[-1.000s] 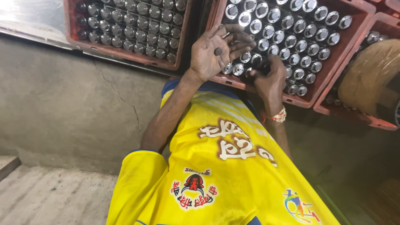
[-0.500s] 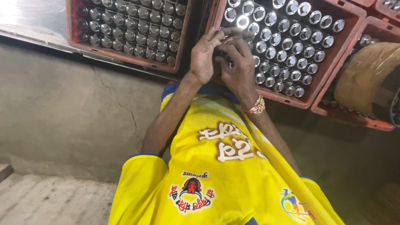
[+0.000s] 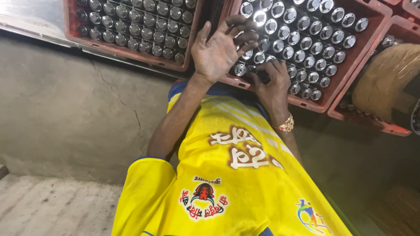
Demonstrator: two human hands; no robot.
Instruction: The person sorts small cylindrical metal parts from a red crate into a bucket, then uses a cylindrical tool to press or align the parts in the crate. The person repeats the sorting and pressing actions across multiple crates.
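Right now my right hand [image 3: 271, 83] lies knuckles-up at the near edge of the middle red crate [image 3: 372, 30], fingers curled down among the bottles [image 3: 315, 48]. Whether they have closed on a neck I cannot tell; the fingertips are hidden between the caps. My left hand [image 3: 218, 50] hovers just left of it over the same crate's near left corner, palm turned up and fingers spread wide, holding nothing.

The bottles stand upright in tight rows, showing only round silvery caps. I judge them stiff, fairly heavy when full, and breakable if knocked together. The caps look smooth and slick, so the better hold is around the neck just under the cap, lifting straight up, since the neighbours crowd close.

On my right wrist sits a beaded bracelet [image 3: 286, 124]. Further left, a second red crate [image 3: 131, 53] holds the same capped rows. At the far right, a third red crate [image 3: 363, 119] carries a tan, wrapped bundle [image 3: 385, 78]. No bottle labels show from above. Near me is my yellow shirt [image 3: 245, 188], with white-and-brown lettering across the middle, a round red-and-black emblem to the left and a multicoloured one to the right. A cracked grey concrete surface [image 3: 65, 109] lies to the left.
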